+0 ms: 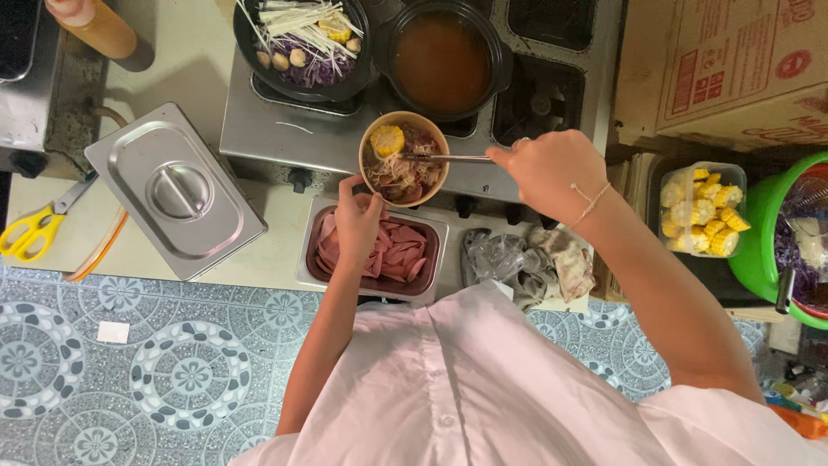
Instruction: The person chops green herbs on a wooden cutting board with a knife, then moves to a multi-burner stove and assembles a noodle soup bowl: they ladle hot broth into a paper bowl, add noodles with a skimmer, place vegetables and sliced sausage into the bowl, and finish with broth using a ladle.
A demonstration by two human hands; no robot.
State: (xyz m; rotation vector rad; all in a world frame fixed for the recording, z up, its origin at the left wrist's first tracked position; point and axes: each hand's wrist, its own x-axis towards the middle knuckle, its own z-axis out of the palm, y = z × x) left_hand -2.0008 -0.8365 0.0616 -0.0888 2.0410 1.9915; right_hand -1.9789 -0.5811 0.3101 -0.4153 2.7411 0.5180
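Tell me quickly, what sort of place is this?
Likely a small food stall or eatery cooking station: a gas stove carries a clay pot of broth, a steel container of sliced ham sits below, and a tub of cut corn waits at the right.

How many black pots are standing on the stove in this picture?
2. One black pot at the rear left holds mushrooms and vegetables; the other, right beside it, holds reddish-brown broth. None seems hidden.

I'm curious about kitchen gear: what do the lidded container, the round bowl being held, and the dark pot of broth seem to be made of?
Lidded container: brushed steel by its grey sheen. Round bowl: probably paper, given its thin matte tan rim. Broth pot: dark and glossy, perhaps glazed clay or enamelled metal; unclear which.
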